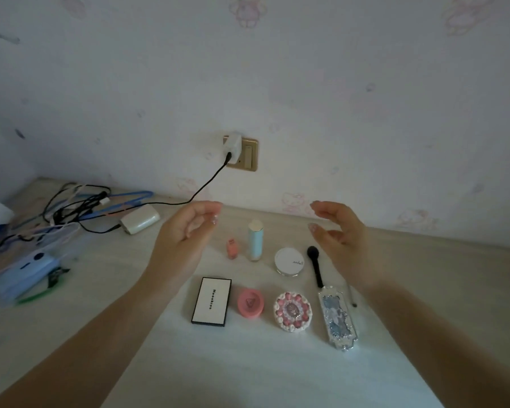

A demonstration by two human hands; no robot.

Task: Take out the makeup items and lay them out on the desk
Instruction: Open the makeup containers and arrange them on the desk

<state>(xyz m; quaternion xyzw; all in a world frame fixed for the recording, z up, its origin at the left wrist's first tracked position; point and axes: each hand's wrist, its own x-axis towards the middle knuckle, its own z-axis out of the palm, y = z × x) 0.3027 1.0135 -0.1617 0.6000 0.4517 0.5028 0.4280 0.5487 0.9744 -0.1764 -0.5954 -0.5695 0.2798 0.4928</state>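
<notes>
Several makeup items lie in two rows on the pale desk (248, 366). Back row: a small pink bottle (232, 249), an upright light-blue tube (255, 240), a round white jar (289, 261) and a black brush (315, 265). Front row: a white black-edged palette (212, 301), a pink round compact (250, 304), a decorated round compact (292, 311) and a silver ornate case (337, 318). My left hand (186, 231) hovers above the desk left of the tube, fingers loosely curled, holding nothing. My right hand (340, 231) hovers over the brush, relaxed and empty.
A tangle of cables (80, 204), a white charger brick (140, 219) and blue pouches (21, 275) crowd the desk's left side. A wall socket (242, 153) with a plugged adapter sits above the desk. A thin stick (352, 295) lies right of the silver case.
</notes>
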